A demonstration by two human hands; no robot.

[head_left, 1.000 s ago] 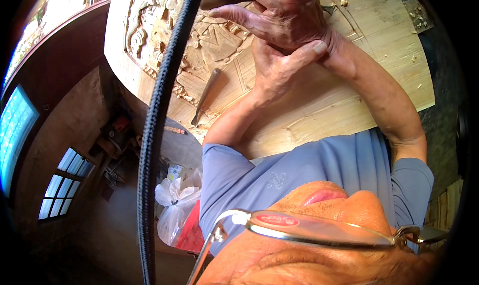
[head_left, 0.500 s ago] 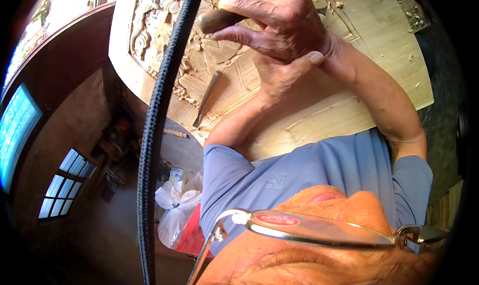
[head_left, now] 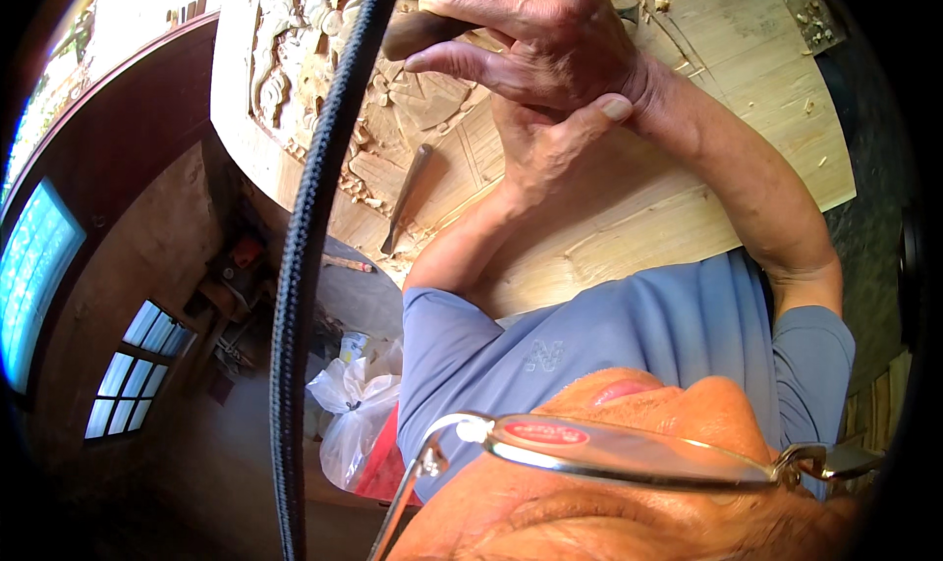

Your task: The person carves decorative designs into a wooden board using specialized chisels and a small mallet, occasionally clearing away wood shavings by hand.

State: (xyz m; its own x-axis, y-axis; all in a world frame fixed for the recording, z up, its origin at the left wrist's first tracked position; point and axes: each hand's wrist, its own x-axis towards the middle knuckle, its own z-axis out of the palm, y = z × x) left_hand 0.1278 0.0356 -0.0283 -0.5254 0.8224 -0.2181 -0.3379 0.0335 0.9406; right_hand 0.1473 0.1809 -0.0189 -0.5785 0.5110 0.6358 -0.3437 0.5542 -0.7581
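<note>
In the head view, the right hand (head_left: 565, 45) is curled around a brown wooden handle (head_left: 424, 34). The fingers are bent over the top of it and the thumb is pressed along below, so the grip is closed. The round end of the handle pokes out to the left of the hand. I cannot see if a blade is on the other end.

The left hand (head_left: 540, 143) is tucked under the right hand. Its thumb lies on the right wrist. Its fingers are hidden, so I cannot tell how far open they are or if they hold something.

Both hands are over a big, pale wooden board (head_left: 688, 197). The held handle is above the carved part (head_left: 422, 99), which has bumpy shapes cut into the wood. A chisel (head_left: 407, 199) lies on the board to the left of the left hand. It has a brown handle at the top and a thin metal blade at the bottom. Little wood chips (head_left: 417, 235) are near its tip.

A thick black cord (head_left: 312, 193) hangs down in front. Below the board, on the left, is a tied clear bag (head_left: 346, 409) next to something red (head_left: 385, 458).
</note>
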